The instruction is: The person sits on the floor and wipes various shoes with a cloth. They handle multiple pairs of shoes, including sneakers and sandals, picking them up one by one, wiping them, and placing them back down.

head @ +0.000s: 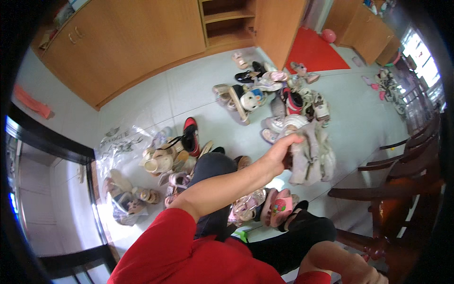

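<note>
My left hand [285,149] reaches across to the right over the floor. It is closed on a light grey, crumpled cloth [308,156], which hangs against white shoes [296,122]. My right hand [369,273] is low at the right rim, partly cut off and blurred; whether it holds anything is not clear. Shoes lie in a group beyond the cloth, among them a red and black sneaker [293,101] and black shoes [246,76]. Nearer to me are a red and black shoe [191,136], pink slippers [280,209] and black sandals [296,214].
A wooden cabinet [142,39] stands ahead, one door [276,28] open before its shelves. A red mat [312,53] lies behind that door. Clear plastic bags [124,142] lie on the left. Dark wooden chairs [383,191] stand on the right, and more shoes [390,88] lie farther off.
</note>
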Available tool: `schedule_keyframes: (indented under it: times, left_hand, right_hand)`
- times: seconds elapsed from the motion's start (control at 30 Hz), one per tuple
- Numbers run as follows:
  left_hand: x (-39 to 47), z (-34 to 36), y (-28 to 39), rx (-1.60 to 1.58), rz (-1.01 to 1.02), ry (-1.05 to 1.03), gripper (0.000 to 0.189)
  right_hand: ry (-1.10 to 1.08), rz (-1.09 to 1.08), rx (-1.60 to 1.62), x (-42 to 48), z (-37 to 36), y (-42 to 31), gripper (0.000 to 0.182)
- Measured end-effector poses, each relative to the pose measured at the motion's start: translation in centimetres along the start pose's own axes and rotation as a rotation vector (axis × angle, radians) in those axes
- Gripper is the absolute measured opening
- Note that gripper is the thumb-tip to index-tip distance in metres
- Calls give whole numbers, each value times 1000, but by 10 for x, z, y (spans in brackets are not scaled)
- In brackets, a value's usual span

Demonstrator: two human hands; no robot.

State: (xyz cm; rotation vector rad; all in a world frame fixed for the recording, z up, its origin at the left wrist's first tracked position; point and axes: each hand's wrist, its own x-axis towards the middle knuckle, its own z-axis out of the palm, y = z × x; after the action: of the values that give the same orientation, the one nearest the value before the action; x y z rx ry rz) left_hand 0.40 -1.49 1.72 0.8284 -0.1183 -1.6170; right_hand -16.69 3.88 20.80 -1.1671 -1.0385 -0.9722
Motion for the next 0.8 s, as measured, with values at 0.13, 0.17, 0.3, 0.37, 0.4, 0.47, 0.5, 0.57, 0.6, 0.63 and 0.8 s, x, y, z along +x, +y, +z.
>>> schedule_keyframes:
  times: [0.13,0.17,0.3,0.37,0.4,0.47,0.5,0.57,0.6,0.63,0.8]
  left_hand:
    - [6,3,-1,-10,9,14,53]
    - [8,7,-3,-17,21,8,54]
    - [-1,-9,5,-17,96,61,53]
    - [4,-6,3,-25,43,-39,51]
    - [3,1,0,-23,33,-58,51]
    - [0,7,-2,-10,37,-57,52]
    - [5,4,-5,3,23,-58,53]
    - [12,-10,-7,24,22,-42,54]
    - [9,-10,-7,33,12,-33,54]
    - [6,-8,-6,41,4,-25,54]
    - [2,-11,-4,56,7,-51,55]
  right_hand:
    - [64,30,261,-4,-14,12,11]
    - [-43,-182,782,-24,-12,28,9]
    - [-271,837,152,-43,-2,36,20]
    - [-607,899,-117,-52,22,42,20]
    - [-583,877,-184,-59,27,45,20]
    - [-555,792,-277,-68,34,50,20]
    - [-553,779,-288,-66,35,52,20]
    - [-567,737,-287,-61,38,57,21]
    - [-564,730,-279,-63,41,59,21]
    - [-563,724,-270,-67,44,61,21]
    - [-530,627,-374,-72,59,70,23]
